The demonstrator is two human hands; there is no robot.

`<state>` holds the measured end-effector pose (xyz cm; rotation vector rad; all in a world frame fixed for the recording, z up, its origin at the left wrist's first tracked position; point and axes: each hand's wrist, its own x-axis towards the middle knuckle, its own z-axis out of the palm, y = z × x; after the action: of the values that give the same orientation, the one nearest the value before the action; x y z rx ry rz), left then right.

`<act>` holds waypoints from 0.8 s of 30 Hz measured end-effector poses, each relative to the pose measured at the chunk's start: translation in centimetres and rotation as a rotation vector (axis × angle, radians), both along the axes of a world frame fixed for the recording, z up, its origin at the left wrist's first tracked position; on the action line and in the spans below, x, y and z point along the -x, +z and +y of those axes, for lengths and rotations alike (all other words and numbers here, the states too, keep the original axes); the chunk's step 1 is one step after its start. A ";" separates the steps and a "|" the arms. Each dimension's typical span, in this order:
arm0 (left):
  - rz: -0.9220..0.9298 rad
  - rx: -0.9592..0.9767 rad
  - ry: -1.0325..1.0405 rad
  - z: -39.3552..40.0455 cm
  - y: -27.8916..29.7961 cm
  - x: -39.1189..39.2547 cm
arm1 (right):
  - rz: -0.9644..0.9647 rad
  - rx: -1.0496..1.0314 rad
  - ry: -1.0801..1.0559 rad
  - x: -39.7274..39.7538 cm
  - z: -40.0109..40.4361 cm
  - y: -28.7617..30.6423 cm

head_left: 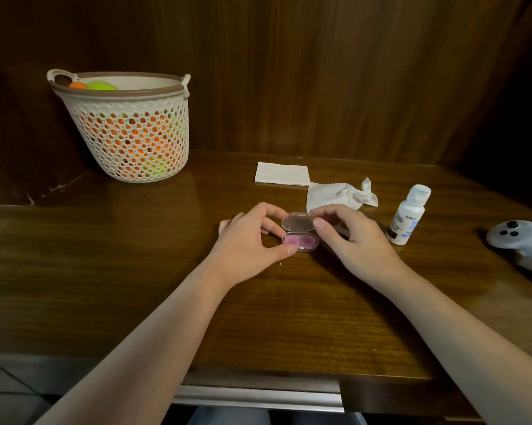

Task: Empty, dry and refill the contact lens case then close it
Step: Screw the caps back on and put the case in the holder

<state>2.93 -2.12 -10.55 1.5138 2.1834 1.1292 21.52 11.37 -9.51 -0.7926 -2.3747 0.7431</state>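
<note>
A small contact lens case (301,240) with a pink base and a clear hinged lid (298,221) lies open on the wooden table, near its middle. My left hand (249,240) pinches the base's left end between thumb and fingers. My right hand (350,237) holds the right side, its thumb against the raised lid's edge. A white solution bottle (407,214) with its cap on stands upright just right of my right hand. A crumpled white tissue (338,194) lies behind the case, and a folded tissue (282,173) lies further back.
A cream lattice basket (126,127) holding orange and green balls stands at the back left. A grey game controller (522,243) rests at the table's right edge. Dark wood panels rise behind the table, and a drawer handle (258,397) sits under the front edge.
</note>
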 end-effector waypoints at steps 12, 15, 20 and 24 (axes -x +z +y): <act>0.073 0.001 -0.042 -0.2 -0.2 -0.1 | -0.078 -0.131 0.103 -1.2 -0.8 0.2; 0.037 -0.015 -0.029 -0.2 -0.1 0.0 | -0.077 -0.109 0.112 -1.2 -0.6 0.1; 0.019 -0.024 -0.047 -0.4 0.0 0.0 | -0.049 -0.089 0.115 -1.1 -0.6 0.1; 0.030 -0.017 -0.061 -0.5 0.4 -0.1 | -0.059 -0.091 0.102 -1.1 -0.6 0.2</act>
<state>3.06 -2.58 -10.19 1.6031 2.1373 1.1149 22.61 10.73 -9.32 -0.6683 -2.4983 0.6544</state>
